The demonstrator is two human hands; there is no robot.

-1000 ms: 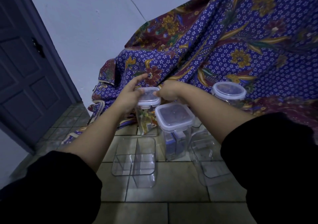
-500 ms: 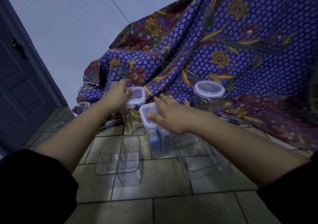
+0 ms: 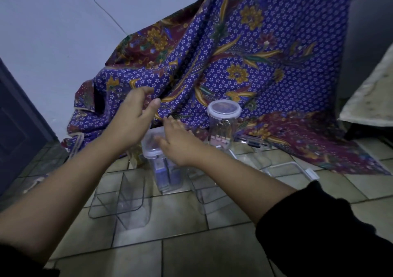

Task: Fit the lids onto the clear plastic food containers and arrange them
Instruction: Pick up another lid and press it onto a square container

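Pressing our flat right hand (image 3: 182, 148) on the square lid (image 3: 149, 149), we are hovering our open left hand (image 3: 130, 119) alongside.

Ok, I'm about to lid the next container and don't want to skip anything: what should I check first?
1. Square container capped, right hand resting flat on top: ok.
2. Its clips latched: cannot tell.
3. Left hand free, holding nothing: ok.
4. Round container capped and upright: ok.
5. Left open container and right open container capped: not ok.
6. Loose lid in view on the tiled floor at right: ok.
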